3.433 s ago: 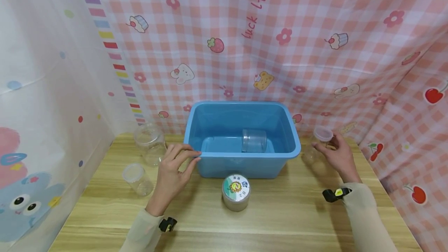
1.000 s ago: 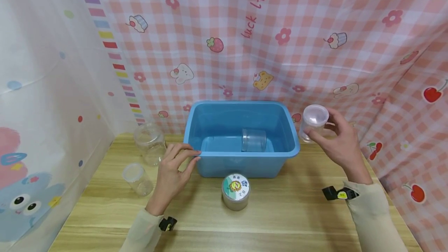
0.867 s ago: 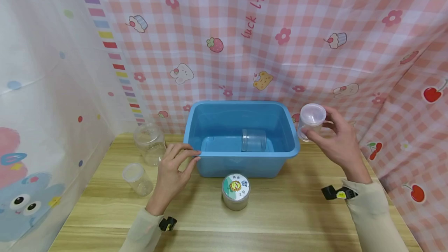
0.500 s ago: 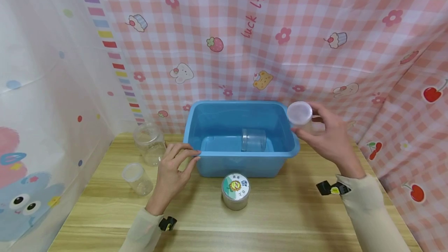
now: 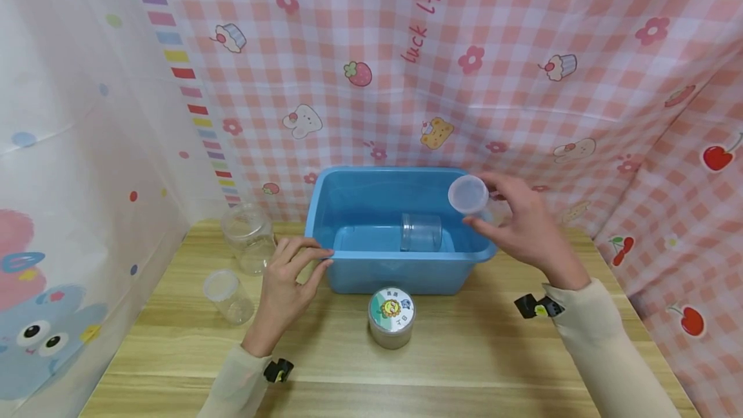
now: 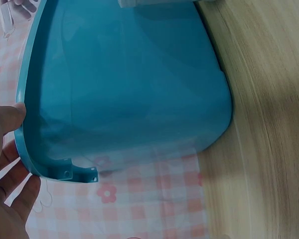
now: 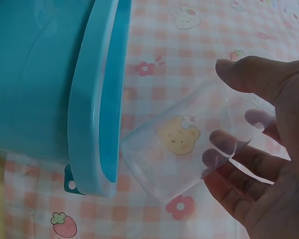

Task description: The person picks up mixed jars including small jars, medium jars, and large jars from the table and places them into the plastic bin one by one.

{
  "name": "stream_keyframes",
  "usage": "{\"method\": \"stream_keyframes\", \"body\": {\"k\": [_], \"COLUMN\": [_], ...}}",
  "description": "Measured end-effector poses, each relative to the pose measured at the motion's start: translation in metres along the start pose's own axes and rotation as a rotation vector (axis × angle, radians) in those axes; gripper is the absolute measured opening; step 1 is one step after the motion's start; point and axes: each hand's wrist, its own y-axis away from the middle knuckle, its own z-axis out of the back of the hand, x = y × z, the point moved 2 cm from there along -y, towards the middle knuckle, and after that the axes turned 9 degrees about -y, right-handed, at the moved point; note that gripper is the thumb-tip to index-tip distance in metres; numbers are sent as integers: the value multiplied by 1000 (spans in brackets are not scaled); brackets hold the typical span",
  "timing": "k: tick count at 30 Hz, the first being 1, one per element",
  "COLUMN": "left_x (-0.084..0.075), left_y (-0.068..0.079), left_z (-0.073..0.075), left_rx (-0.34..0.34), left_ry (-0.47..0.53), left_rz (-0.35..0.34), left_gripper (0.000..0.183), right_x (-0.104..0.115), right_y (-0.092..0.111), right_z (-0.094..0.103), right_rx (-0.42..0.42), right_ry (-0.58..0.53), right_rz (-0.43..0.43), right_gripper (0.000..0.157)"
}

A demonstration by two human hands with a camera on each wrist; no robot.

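Observation:
A blue plastic bin stands at the back of the table. My left hand holds its near left rim, thumb on one side and fingers on the other in the left wrist view. My right hand grips a clear plastic jar near its whitish lid, thumb opposite the fingers. In the head view this jar overlaps the bin's right end; the right wrist view shows its base beside the rim. Another clear jar lies on its side inside the bin.
Left of the bin stand a large clear jar and a smaller clear jar with a whitish lid. A round container with a sunflower label sits before the bin on the wooden table. Checked cloth hangs behind.
My right hand has lifted the lidded jar off the table at the right and carried it left, over the bin's right end. My left hand stays on the rim.

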Motion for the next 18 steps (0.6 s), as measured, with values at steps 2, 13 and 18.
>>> {"method": "stream_keyframes", "body": {"k": [2,13,18], "left_x": [0,1,1], "left_y": [0,1,1], "left_z": [0,-1,0], "left_rx": [0,10,14], "left_ry": [-1,-5,-4], "left_rz": [-2,3,6], "left_gripper": [23,22,22], "right_x": [1,1,-1], "right_y": [-1,0,-1], "right_z": [-2,-13,-17], "right_rx": [30,122,144], "right_ry": [6,105,117], "right_rz": [-15,-71,-54], "right_gripper": [69,73,73]}}
